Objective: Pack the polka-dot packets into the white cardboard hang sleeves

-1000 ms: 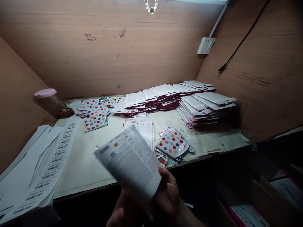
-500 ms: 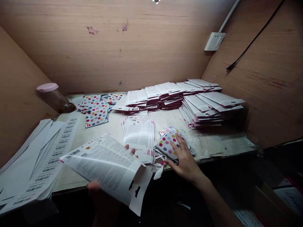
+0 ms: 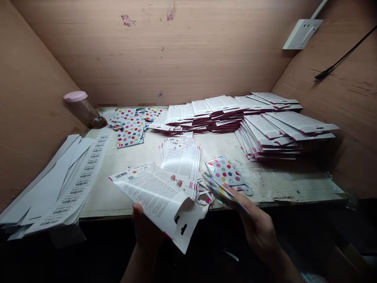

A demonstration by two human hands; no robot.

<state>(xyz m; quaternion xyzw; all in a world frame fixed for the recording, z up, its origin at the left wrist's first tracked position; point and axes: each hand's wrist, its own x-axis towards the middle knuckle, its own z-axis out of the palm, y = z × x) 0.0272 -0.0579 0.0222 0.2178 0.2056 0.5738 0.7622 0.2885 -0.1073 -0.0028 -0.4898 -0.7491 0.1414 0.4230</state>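
Left hand [image 3: 145, 228] is closed on a white printed card [image 3: 150, 192], thumb under the near edge, fingertips [image 3: 179, 182] showing just past it. The card sits low of centre in frame, its hang-hole end toward me. Right hand [image 3: 259, 224] is closed on a thin bundle of polka-dot foil packets [image 3: 219, 190], held edge-on over the table's front edge; blur hides the count. A polka-dot packet [image 3: 225, 171] lies just beyond, tab pointing right; contact with the bundle unclear.

On the pale work table [image 3: 100, 196]: a loose stack of printed sheets [image 3: 180, 163] just beyond the left fingertips; red-edged card stacks [image 3: 259, 125] fanned at upper right; more dotted packets [image 3: 129, 127] left of centre; barcode strips [image 3: 79, 184] piled at left; a pink-lidded jar [image 3: 82, 108] in the far left corner.
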